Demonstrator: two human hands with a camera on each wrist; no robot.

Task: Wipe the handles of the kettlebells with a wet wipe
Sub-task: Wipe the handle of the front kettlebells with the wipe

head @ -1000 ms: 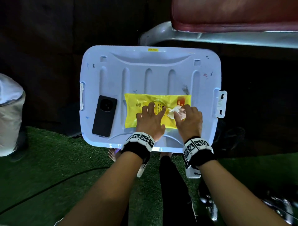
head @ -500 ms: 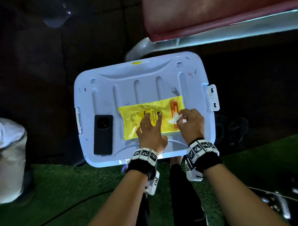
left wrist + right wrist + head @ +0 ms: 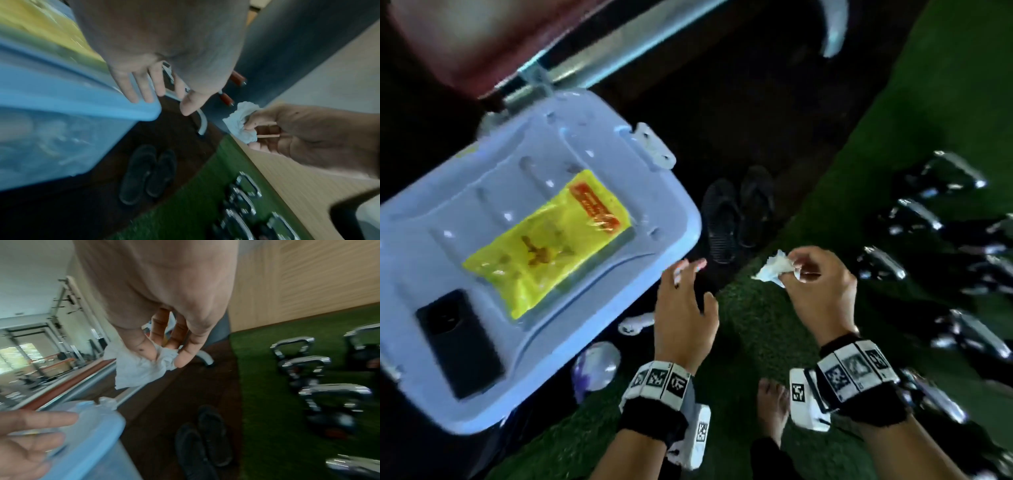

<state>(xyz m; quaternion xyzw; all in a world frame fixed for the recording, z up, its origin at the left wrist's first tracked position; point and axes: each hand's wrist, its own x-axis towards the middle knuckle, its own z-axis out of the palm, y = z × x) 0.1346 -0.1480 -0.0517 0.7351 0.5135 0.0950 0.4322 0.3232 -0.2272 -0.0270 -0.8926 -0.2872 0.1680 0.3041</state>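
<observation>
The right hand [image 3: 822, 291] is carrying a crumpled white wet wipe [image 3: 774, 270], pinching it between thumb and fingertips [image 3: 183, 360] with the loose end hanging free below, in mid-air over the green turf [image 3: 756, 325]. That puts this moment, by the look of it, at the carry: a wipe is out of the pack and no handle is being touched yet. The kettlebells [image 3: 914, 240] are standing in rows on the turf off to the right, their chrome handles [image 3: 292, 344] upright and blurred, well apart from the wipe.

The left hand [image 3: 685, 315] is hanging empty, fingers spread and relaxed, just past the near corner of the pale blue storage-box lid [image 3: 681, 219]; whether the fingertips are brushing the rim I cannot tell. The yellow wipes pack [image 3: 548, 240] and a dark phone [image 3: 458, 342] are lying on that lid, and a pair of black flip-flops [image 3: 736, 212] sits on the dark floor between box and turf.

Next, I'd judge, the right hand needs to reach rightwards and down, open the wipe out a little and wrap it round the nearest handle, with the left free to steady the bell.
</observation>
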